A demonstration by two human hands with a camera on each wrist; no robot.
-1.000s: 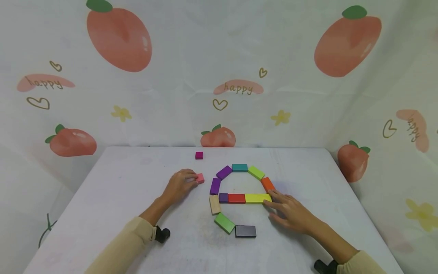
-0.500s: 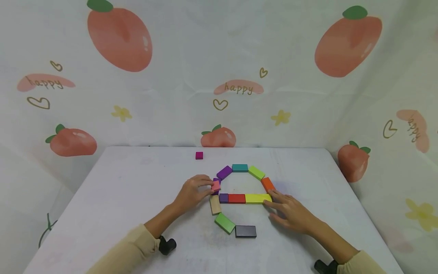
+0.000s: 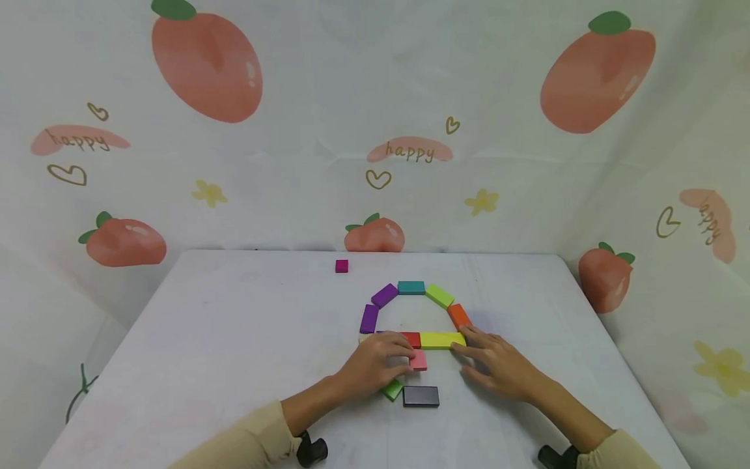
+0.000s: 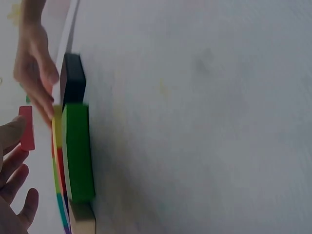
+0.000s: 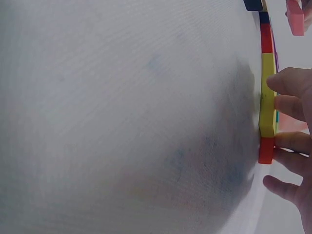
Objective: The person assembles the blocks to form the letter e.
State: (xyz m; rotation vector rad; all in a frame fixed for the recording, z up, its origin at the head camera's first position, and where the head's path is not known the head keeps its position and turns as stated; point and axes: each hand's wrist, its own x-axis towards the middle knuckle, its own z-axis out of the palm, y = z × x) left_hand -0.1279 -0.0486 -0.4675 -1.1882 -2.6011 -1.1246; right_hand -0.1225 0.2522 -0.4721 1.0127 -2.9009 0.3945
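My left hand (image 3: 377, 361) pinches a small pink block (image 3: 418, 360) between thumb and fingers; the left wrist view shows this block (image 4: 27, 127) raised beside the others. From above, it appears between the red block (image 3: 412, 339) and the dark grey block (image 3: 420, 397). My right hand (image 3: 495, 365) rests its extended fingertips on the yellow block (image 3: 442, 341) and near the end of the orange block (image 3: 459, 315). The left hand covers most of the green block (image 3: 392, 390) and the tan block, both plainer in the left wrist view.
Two purple blocks (image 3: 370, 318), a teal block (image 3: 411, 288) and a lime block (image 3: 439, 296) curve in an arch above the straight row. A lone magenta cube (image 3: 342, 266) sits near the back edge of the white table (image 3: 234, 312). A fruit-printed cloth (image 3: 293, 163) hangs behind.
My left hand has carried the pink block right and toward me, from left of the arch, over the purple block, to below the row. The right hand has stayed in place.
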